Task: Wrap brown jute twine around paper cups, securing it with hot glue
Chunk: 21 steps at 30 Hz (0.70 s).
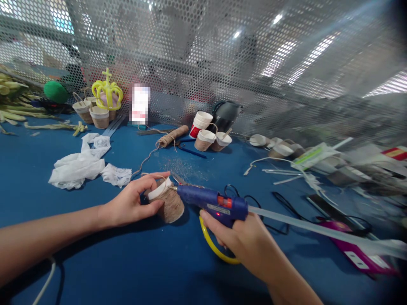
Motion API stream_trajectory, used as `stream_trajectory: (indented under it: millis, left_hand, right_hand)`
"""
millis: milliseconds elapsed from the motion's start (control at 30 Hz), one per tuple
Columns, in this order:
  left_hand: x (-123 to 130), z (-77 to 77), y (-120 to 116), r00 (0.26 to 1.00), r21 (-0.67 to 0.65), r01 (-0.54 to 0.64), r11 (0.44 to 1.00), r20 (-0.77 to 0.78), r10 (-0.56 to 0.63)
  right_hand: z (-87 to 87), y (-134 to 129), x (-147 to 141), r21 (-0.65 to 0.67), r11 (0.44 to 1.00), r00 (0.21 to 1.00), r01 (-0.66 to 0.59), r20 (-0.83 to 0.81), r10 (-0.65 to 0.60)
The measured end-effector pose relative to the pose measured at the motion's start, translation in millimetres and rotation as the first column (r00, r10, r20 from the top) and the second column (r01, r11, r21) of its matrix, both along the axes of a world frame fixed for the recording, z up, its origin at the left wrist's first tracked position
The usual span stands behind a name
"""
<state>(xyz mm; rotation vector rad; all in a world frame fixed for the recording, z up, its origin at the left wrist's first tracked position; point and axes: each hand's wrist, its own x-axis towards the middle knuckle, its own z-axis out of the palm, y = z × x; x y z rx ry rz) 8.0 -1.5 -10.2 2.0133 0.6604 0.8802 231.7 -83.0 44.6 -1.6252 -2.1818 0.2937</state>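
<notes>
My left hand [136,198] grips a small paper cup [171,205] wrapped in brown twine or burlap, with a white rim. The cup is tipped on its side, its base toward the lower right. Twine runs from near its rim back to a twine roll [168,137]. In my right hand [241,237] is a blue hot glue gun [210,199] with a lit red light and a long clear glue stick [302,224] out of its back. The nozzle meets the cup just below the rim. Scissors with a yellow handle [213,248] lie beneath the gun, partly hidden.
White lace fabric [78,167] lies at left. Wrapped cups [205,139] stand beside stacked white cups [201,123]; more cups [100,116] sit near a yellow crown [108,93]. A purple power strip [359,250] and cables are at right. A perforated metal screen [178,55] stands behind.
</notes>
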Motion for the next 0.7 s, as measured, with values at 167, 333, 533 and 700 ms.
stream_trajectory:
  millis: [167,333,533,700]
  left_hand:
    - [0,-1.3,1,1.000,-0.002,0.003,1.000,-0.004,-0.003]
    - [-1,-1.9,0,1.000,-0.005,0.012,1.000,0.018,-0.012]
    - [0,-1.6,0,1.000,0.014,0.012,1.000,0.019,-0.012]
    - [0,-1.6,0,1.000,0.008,0.014,1.000,0.018,-0.014]
  right_hand:
    - [-2.7,4,-7,-0.105,0.986,0.987,0.126,-0.086,-0.135]
    - [-7.5,11,-7,-0.062,0.982,0.960,0.181,-0.205,-0.190]
    - [-1.0,11,-8,-0.090,0.985,0.961,0.149,-0.223,-0.166]
    - [2.3,12,-11,-0.093,0.987,0.954,0.129,-0.258,-0.149]
